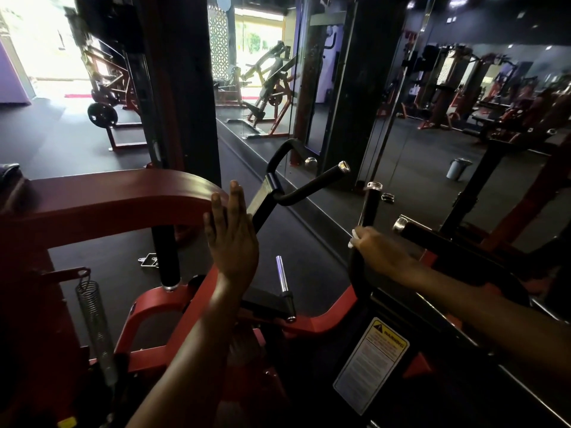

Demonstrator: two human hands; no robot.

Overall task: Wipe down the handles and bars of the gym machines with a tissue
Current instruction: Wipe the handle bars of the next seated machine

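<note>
My right hand (pixel 381 253) grips an upright black handle (pixel 370 206) of the red gym machine, low on the grip. A white tissue (pixel 354 237) shows between my fingers and the handle. My left hand (pixel 231 239) is raised with straight fingers, its fingertips against the end of a curved red arm (pixel 123 196) of the machine. Behind it a bent black handlebar (pixel 312 186) with a chrome end cap rises toward the mirror. Another black handle (pixel 432 236) with a chrome cap lies to the right of my right hand.
A short chrome peg (pixel 282 274) stands on the red frame between my arms. A coil spring (pixel 92 313) hangs at the left. A warning label (pixel 370 362) sits low right. A wall mirror (pixel 432 118) ahead reflects other machines and a bin (pixel 457 168).
</note>
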